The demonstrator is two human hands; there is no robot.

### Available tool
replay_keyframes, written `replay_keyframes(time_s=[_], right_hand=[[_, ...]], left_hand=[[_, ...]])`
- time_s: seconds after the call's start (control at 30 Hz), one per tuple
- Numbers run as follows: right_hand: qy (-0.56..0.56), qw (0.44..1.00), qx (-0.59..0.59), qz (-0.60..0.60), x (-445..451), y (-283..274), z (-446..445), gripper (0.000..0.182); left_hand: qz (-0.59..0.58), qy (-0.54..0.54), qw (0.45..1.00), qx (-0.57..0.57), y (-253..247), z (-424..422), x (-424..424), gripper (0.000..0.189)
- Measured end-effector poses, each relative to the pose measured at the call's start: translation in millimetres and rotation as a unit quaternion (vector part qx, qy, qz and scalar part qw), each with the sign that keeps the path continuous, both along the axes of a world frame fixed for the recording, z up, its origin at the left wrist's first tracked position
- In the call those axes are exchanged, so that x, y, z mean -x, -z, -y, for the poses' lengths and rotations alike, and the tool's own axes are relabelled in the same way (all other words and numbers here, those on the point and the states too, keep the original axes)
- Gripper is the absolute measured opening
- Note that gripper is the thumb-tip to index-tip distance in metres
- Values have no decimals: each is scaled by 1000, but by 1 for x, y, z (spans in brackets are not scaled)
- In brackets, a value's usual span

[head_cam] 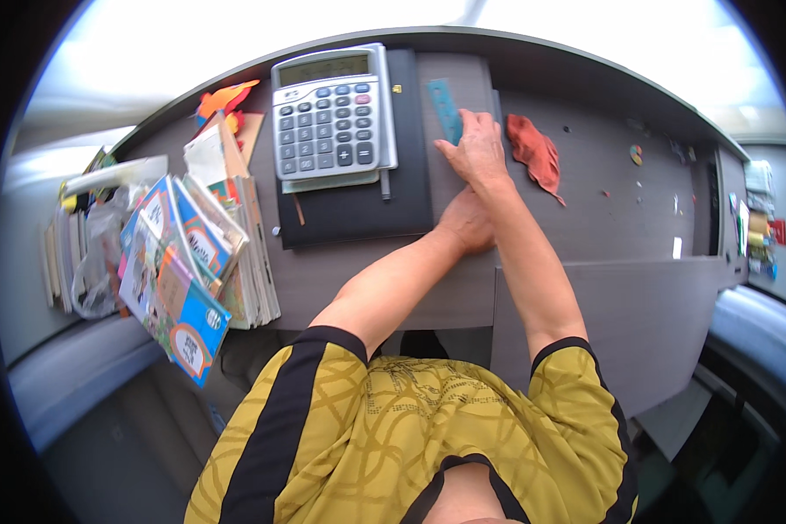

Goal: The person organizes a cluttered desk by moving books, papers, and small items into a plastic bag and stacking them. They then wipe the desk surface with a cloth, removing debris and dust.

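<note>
A teal ruler (pixel 443 105) points away from me on the grey desk, to the right of a black notebook (pixel 360 216). My right hand (pixel 477 149) reaches over the ruler's near end, with the thumb spread to its left and the fingers at its right. Whether the fingers grip the ruler or only touch it is unclear. Crossing beneath my right wrist, my left hand (pixel 468 223) is bent, its fingers largely hidden. A large silver calculator (pixel 331 131) lies on the notebook, and a crumpled red cloth (pixel 536 154) is just right of my right hand.
Stacked books (pixel 249 262) and a plastic bag (pixel 98 262) crowd the left side; one blue book (pixel 193 327) juts past the desk's front edge. A raised rim (pixel 445 39) borders the back. Small scraps lie on the right, behind a grey panel (pixel 602 321).
</note>
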State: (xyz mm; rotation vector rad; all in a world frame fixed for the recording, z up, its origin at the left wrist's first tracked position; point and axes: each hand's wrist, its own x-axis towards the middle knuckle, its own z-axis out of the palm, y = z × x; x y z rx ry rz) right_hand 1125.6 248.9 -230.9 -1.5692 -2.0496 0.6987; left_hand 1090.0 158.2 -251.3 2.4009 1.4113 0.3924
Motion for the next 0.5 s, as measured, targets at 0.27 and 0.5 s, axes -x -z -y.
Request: replay_keyframes(time_s=[0.27, 0.5], right_hand=[[-30, 992, -5, 122, -169, 82, -52, 56], [-106, 981, -7, 164, -167, 158, -75, 63]], left_hand=[[-4, -9, 1000, -23, 0, -2, -5, 29], [-32, -4, 999, -16, -5, -5, -11, 30]])
